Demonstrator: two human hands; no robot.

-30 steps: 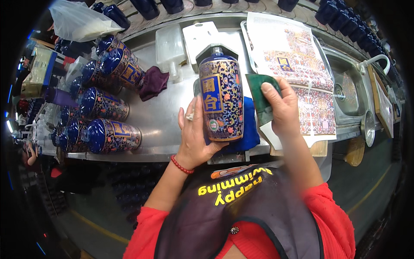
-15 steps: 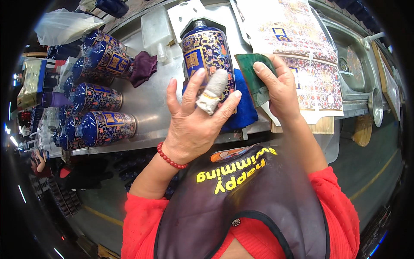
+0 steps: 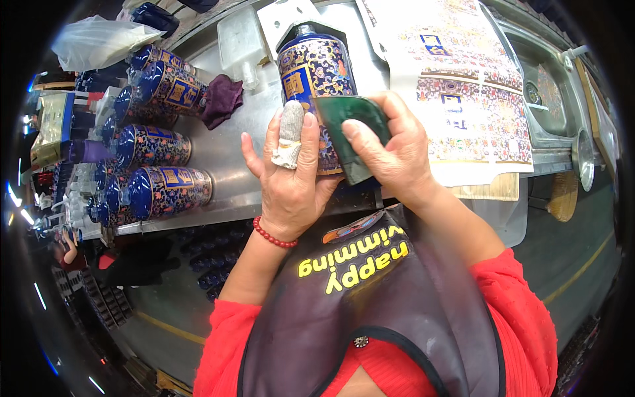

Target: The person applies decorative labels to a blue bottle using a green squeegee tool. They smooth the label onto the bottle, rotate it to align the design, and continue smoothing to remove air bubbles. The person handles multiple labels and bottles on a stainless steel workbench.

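Pointing lengthwise away, neck (image 3: 305, 30) foremost: bottle (image 3: 321, 65), left hand (image 3: 291, 188) splayed, right hand (image 3: 398, 152) gripping green scraper (image 3: 337, 137).

Person wears a red top (image 3: 331, 387); ribbed at the chest, sleeves (image 3: 526, 301) dotted with small raised tufts, ending partway down the arms. Over it, a dark brown apron (image 3: 304, 331) with a faint sheen, its curved neck edge bound in black trim (image 3: 424, 370). Round button (image 3: 360, 342), dark with pale glints, beside that edge. Near the apron's far edge: bold yellow lettering (image 3: 367, 261), and past it a small orange-and-blue print (image 3: 354, 228). Left hand (image 3: 288, 188): red bead bracelet (image 3: 270, 238) at the wrist; grey finger cover (image 3: 292, 124) on the middle finger, yellowish band (image 3: 289, 143), ragged whitish cuff (image 3: 285, 157).
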